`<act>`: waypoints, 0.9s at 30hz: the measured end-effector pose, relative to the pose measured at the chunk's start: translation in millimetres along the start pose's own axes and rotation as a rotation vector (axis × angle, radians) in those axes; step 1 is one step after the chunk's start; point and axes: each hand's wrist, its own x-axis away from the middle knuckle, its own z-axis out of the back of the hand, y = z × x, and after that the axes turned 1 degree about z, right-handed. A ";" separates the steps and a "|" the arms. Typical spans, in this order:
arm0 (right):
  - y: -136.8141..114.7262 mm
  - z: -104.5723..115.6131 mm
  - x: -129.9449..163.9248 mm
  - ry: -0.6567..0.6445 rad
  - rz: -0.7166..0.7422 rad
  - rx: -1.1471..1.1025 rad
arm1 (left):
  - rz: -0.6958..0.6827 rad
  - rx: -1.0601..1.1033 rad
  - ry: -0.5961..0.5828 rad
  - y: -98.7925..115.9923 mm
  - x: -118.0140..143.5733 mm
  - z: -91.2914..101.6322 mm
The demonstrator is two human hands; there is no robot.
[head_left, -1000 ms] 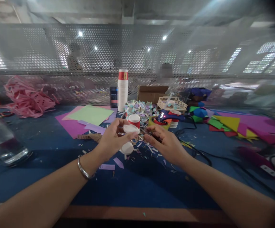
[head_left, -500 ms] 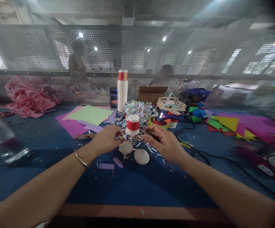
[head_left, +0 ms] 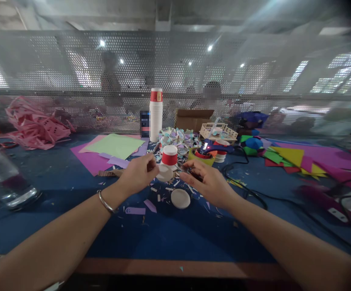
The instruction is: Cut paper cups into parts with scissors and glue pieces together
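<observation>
A blue table (head_left: 175, 238) is being reached over by two bare hands.
The left hand (head_left: 139, 171) is being held nearly closed, the right hand (head_left: 210, 184) half curled; whether anything is being gripped in the right cannot be told. Just beyond the fingertips, a red-and-white cup (head_left: 170, 155) is standing narrow end up. Before it, a white disc (head_left: 165, 173) is being pinched by its edge in the left fingertips; a second disc (head_left: 180, 199) is lying nearer, among paper scraps (head_left: 159, 198).
</observation>
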 end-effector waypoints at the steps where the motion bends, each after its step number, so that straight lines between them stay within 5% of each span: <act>1: 0.2 -0.4 -0.2 -0.004 -0.001 -0.001 | 0.000 0.064 0.045 2.6 0.5 0.1; 4: -0.5 -0.9 -0.6 -0.011 0.000 -0.004 | 0.057 0.385 0.059 8.6 2.6 -3.7; 12: -0.7 1.3 0.0 0.017 0.016 -0.045 | 0.262 1.092 -0.174 29.4 8.0 -10.3; 18: -0.4 1.3 0.9 0.075 0.039 -0.085 | 0.350 1.206 -0.267 32.3 8.2 -5.5; 27: -0.2 2.0 2.5 0.053 0.044 -0.065 | 0.317 1.301 -0.225 28.5 7.9 -9.6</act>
